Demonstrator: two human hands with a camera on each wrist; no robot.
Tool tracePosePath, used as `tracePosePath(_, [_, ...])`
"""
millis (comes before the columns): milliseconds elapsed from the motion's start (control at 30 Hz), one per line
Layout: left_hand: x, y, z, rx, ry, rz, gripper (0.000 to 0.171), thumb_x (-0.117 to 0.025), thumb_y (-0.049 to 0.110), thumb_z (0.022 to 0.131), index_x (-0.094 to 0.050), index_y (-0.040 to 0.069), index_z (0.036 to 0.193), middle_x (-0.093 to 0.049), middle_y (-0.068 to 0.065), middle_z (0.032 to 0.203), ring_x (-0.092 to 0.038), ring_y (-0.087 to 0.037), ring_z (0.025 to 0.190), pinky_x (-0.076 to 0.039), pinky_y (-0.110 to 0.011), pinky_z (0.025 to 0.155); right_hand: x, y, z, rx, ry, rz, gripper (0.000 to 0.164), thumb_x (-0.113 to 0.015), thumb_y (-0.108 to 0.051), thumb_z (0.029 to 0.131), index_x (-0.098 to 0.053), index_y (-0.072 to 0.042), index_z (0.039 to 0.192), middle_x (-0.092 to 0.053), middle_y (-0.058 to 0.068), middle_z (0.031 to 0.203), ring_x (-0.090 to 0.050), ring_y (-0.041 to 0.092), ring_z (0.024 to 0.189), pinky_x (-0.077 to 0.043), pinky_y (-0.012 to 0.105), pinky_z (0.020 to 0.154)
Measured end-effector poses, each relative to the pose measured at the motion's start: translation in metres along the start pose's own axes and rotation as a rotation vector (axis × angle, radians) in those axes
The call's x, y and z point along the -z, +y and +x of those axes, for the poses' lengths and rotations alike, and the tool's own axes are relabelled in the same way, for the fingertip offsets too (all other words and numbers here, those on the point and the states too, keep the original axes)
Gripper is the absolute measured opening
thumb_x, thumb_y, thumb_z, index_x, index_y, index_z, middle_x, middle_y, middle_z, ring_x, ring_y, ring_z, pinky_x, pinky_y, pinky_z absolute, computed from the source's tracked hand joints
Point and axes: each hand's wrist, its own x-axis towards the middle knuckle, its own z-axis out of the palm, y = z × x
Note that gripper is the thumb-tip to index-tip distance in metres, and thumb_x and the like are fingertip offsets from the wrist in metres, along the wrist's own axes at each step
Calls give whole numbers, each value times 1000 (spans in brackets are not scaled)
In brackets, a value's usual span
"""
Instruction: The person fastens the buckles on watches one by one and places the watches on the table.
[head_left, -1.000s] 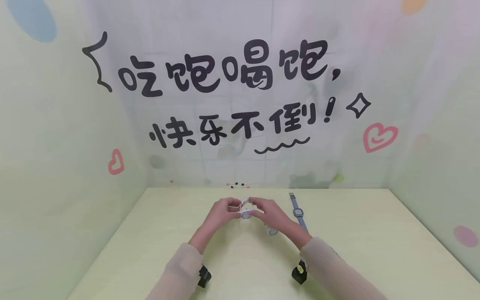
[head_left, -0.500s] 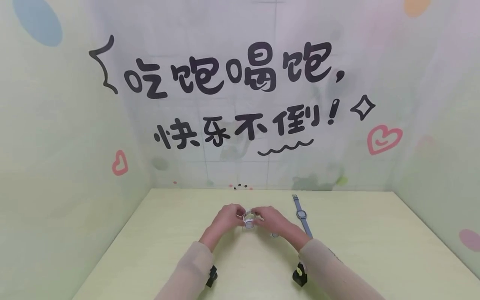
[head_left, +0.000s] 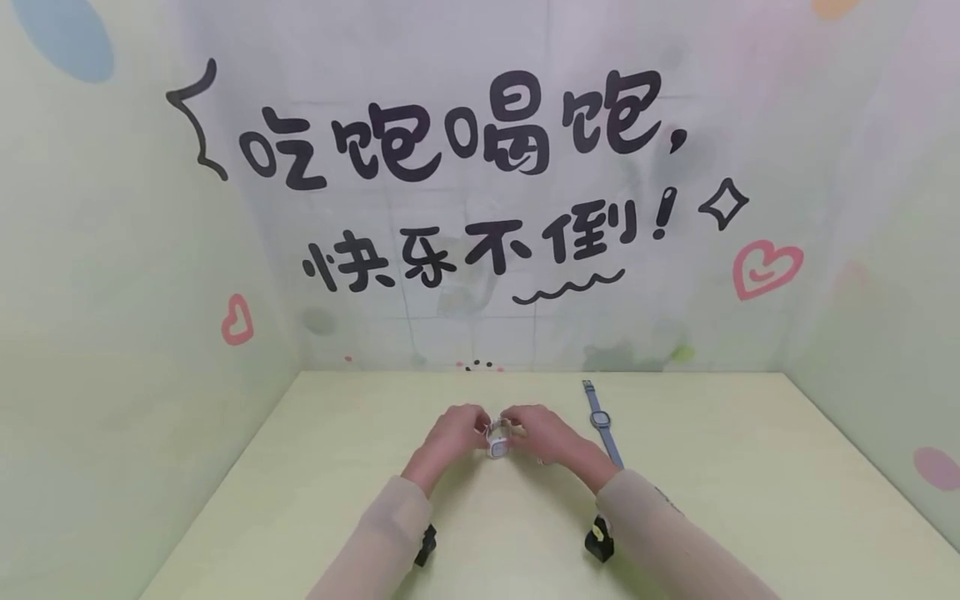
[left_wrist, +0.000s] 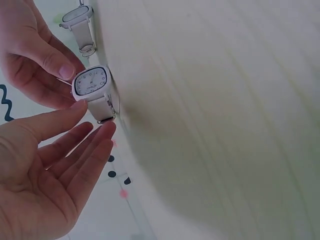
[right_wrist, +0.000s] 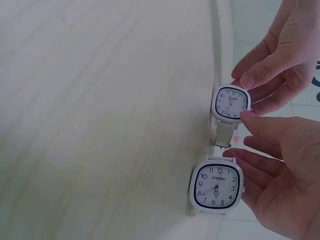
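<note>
A small white wristwatch (head_left: 498, 450) stands with its strap in a loop between my two hands, low over the table. My left hand (head_left: 453, 437) pinches it from the left; in the left wrist view its thumb is at the corner of the case (left_wrist: 91, 82) and its fingertips reach the strap. From the other side my right hand (head_left: 547, 437) holds it, thumb at the edge of the dial (right_wrist: 231, 105) and fingers behind. Close by my right hand, a second white watch (right_wrist: 216, 187) rests on the table, mostly hidden by that hand in the head view.
A blue-grey watch (head_left: 601, 419) lies stretched out beyond my right forearm, its lower strap partly covered. Black wrist cameras (head_left: 598, 542) hang under both sleeves. The pale wooden table (head_left: 712, 500) meets a printed backdrop (head_left: 637, 342) behind and at both sides.
Both hands have lowered the white watch toward the table and slightly nearer me over the first half second. Since then hands and watch have hardly moved. The right hand now covers more of the second watch.
</note>
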Motion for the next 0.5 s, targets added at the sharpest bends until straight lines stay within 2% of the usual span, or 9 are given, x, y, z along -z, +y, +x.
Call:
tracePosePath(167, [5, 5, -1, 1, 36, 13, 33, -77, 7, 82, -68, 2, 113, -74, -11, 108, -68, -29, 100, -55, -46, 93, 11, 3, 0, -1, 9, -37, 39, -70, -11, 92, -61, 0, 129, -67, 18, 126, -64, 34, 116, -52, 48, 101])
tracePosePath(333, [8, 12, -1, -34, 53, 17, 29, -74, 6, 85, -69, 4, 113, -74, -8, 106, -69, -24, 97, -57, -40, 89, 21, 9, -2, 0, 14, -73, 39, -70, -11, 92, -61, 0, 129, -67, 17, 126, -65, 32, 116, -53, 47, 100])
tracePosePath(500, [8, 25, -1, -86, 40, 39, 28, -74, 7, 86, -69, 4, 113, -75, -8, 105, -70, -23, 97, -57, -39, 88, 33, 16, -4, 12, 30, -108, 39, -69, -12, 93, -61, 1, 129, -67, 18, 126, -65, 33, 116, -53, 47, 99])
